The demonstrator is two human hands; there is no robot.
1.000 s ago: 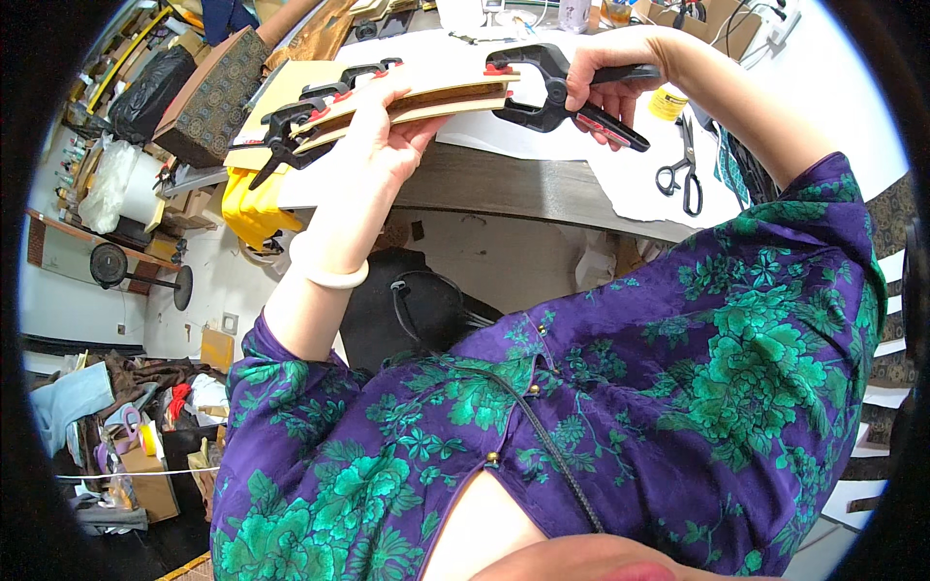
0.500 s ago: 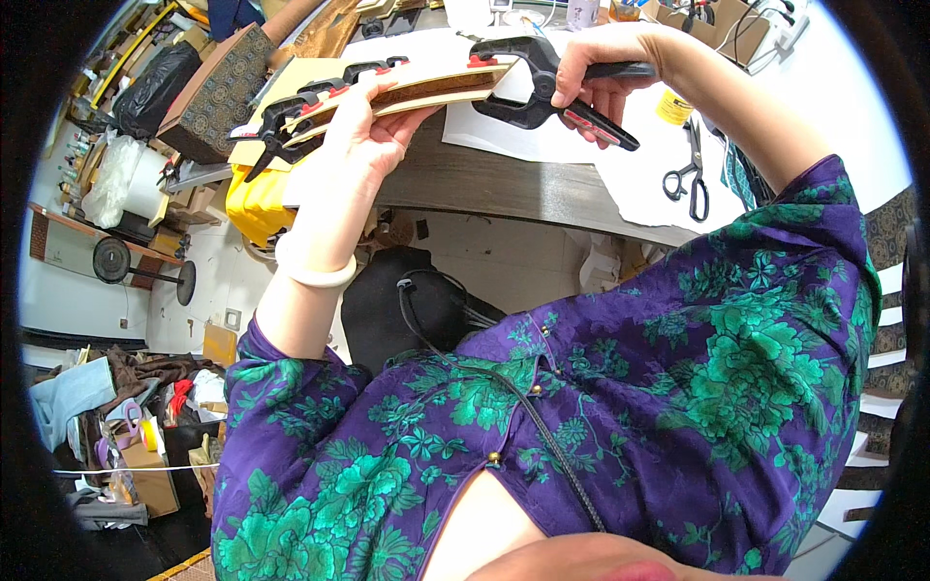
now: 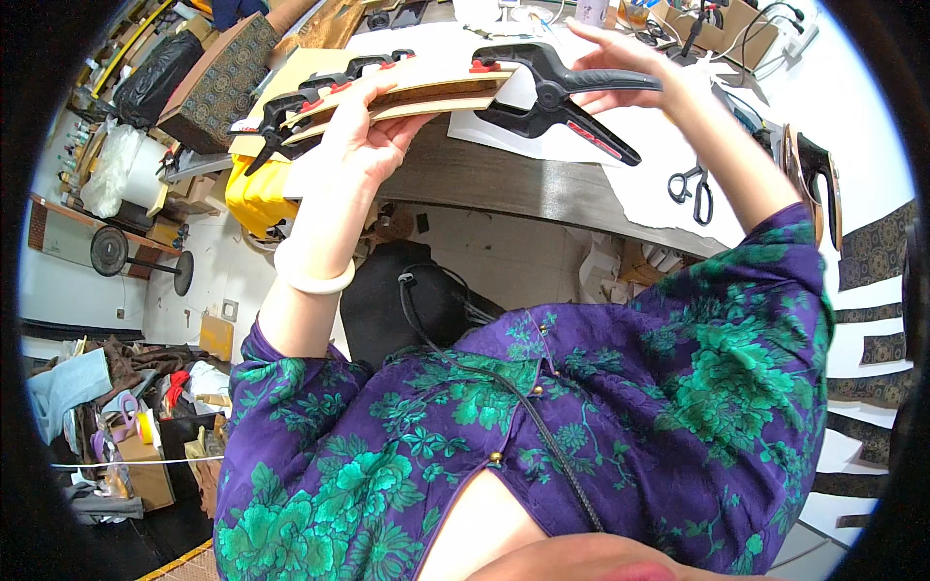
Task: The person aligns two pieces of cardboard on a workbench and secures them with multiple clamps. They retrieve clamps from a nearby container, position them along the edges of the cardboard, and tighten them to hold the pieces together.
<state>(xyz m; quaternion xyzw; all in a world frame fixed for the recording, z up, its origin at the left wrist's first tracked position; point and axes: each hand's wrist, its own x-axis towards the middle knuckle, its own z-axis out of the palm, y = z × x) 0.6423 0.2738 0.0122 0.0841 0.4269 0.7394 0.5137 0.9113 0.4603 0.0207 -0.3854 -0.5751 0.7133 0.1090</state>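
Workpiece: a stack of thin curved wooden strips (image 3: pixel 417 92), pale outside with a darker layer between, was held in the air above the near edge of the tabletop (image 3: pixel 523 179), clear of its surface.
Left hand (image 3: pixel 363 136): it supported the stack from beneath near its middle, its grip closed around the strips with the thumb on the upper face; a white bangle (image 3: pixel 310 276) sat on the wrist.
Right hand (image 3: pixel 620 73): its grip was closed on the handles of a large black spring clamp (image 3: pixel 557 92), whose jaws sat over the right end of the stack.
Clamps already seated: two smaller black clamps with red pads (image 3: pixel 291 107) bit the left part of the stack, and a further one (image 3: pixel 373 63) showed on its far edge.
Progress: judged from the clamps in place, the left end was secured and the right end was being secured; whether the large clamp was fully released could not be told.
Surroundings: black scissors (image 3: pixel 693 184) lay on white paper (image 3: pixel 659 169) at the right of the tabletop.
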